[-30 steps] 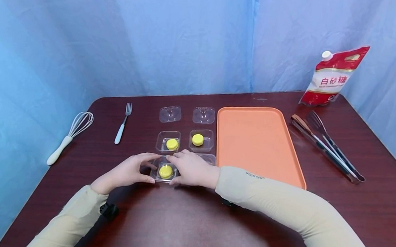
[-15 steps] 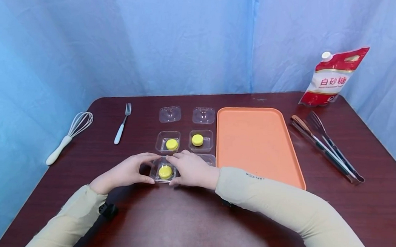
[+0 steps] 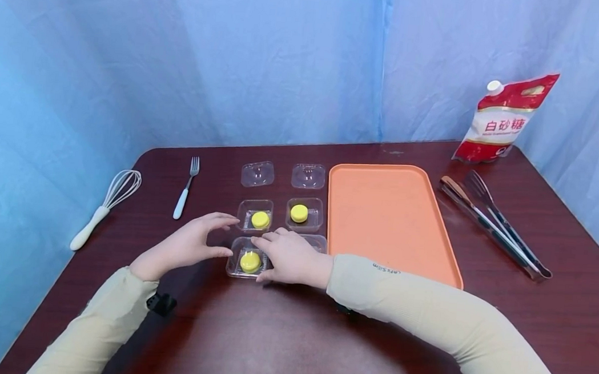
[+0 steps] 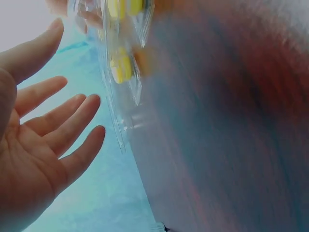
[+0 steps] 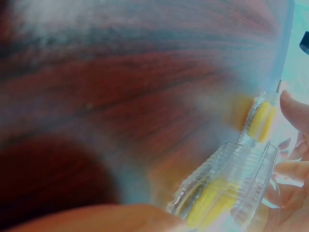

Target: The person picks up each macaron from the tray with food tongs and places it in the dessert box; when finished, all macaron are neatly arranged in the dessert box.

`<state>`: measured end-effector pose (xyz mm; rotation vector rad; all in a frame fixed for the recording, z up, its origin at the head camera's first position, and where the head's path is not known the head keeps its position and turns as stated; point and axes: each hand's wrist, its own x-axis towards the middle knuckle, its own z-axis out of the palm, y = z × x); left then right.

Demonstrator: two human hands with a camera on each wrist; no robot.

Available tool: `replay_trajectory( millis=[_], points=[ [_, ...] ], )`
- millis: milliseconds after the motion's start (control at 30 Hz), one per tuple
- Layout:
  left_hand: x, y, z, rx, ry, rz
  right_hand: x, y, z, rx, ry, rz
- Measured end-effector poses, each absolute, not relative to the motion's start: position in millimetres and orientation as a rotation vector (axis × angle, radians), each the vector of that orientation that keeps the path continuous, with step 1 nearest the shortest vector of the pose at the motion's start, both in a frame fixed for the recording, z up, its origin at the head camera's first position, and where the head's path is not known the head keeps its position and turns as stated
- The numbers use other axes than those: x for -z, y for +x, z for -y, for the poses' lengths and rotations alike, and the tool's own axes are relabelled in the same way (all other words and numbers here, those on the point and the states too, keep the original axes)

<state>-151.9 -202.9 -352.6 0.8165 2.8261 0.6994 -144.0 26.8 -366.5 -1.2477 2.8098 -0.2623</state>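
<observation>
A small clear plastic box point(image 3: 231, 267) with a yellow macaron point(image 3: 250, 262) inside lies at the front of the group. My right hand point(image 3: 292, 258) holds its right side, the thumb at the front edge and the fingers at the back edge. Just left of the box is my left hand point(image 3: 185, 242), thumb and fingers spread apart with nothing between them; its open palm point(image 4: 29, 159) shows in the left wrist view. Behind are a left clear tray point(image 3: 242, 222) with a macaron point(image 3: 260, 219) and a right clear tray point(image 3: 310, 225) with another macaron point(image 3: 299, 213).
Two clear domed lids point(image 3: 257, 174) point(image 3: 308, 176) lie at the back. Another clear container point(image 3: 318, 242) is partly hidden behind the right hand. An orange tray point(image 3: 380, 215), metal tongs point(image 3: 503, 228) and a sugar pouch point(image 3: 499, 125) are right; a fork point(image 3: 186, 188) and whisk point(image 3: 103, 209), left.
My left hand has let go of the front box's left side and moved a little left and up, its fingers spreading. The right hand stays on the box.
</observation>
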Motion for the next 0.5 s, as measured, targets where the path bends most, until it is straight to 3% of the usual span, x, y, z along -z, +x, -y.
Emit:
replay_trajectory(
  millis=[500],
  points=[
    [356.6,-187.4,208.8,-0.646,0.679,-3.060,366.5,-141.9,-27.9,0.265,-1.254,-2.810]
  ],
)
